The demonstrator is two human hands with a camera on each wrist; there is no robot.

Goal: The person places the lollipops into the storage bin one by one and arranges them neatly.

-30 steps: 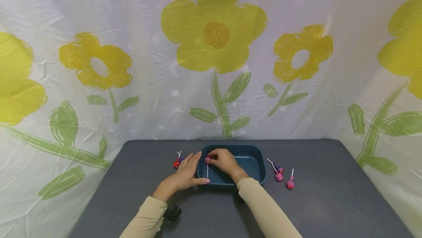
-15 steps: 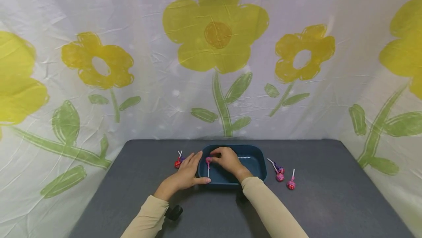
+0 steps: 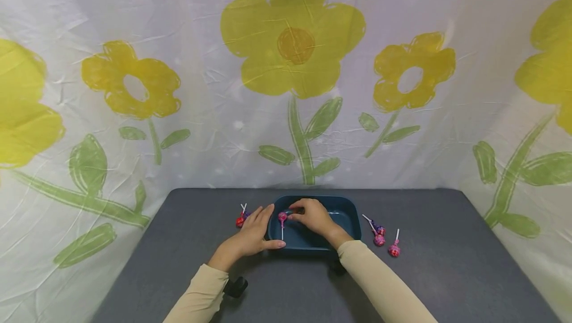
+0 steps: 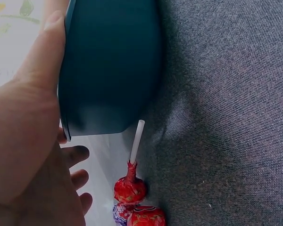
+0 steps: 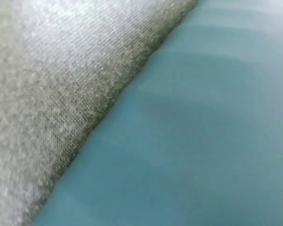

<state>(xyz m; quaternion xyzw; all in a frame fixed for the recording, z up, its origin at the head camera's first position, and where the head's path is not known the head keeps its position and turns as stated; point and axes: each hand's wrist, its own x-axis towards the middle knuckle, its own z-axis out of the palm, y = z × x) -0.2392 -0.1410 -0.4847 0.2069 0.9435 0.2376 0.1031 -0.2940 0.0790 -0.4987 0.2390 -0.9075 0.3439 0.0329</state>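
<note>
One blue rectangular bin (image 3: 304,252), on one dark grey tabletop (image 3: 447,273). Inside, one pink lollipop (image 3: 282,217). Right of the bin, three more: one purple lollipop (image 3: 381,230), one bright pink lollipop (image 3: 379,240), one pink-and-red lollipop (image 3: 394,250). On the left, at least two, one red lollipop (image 3: 240,222) and one dark purple lollipop (image 3: 248,215); overlapping, exact number unclear. Two hands: one left hand (image 3: 250,236), one right hand (image 3: 315,216). Two beige sleeves (image 3: 203,288), two black wrist devices (image 3: 237,287). Behind, one pale backdrop (image 3: 210,139) with five yellow flowers (image 3: 295,44), five green stems (image 3: 300,139), thirteen green leaves (image 3: 323,119).
</note>
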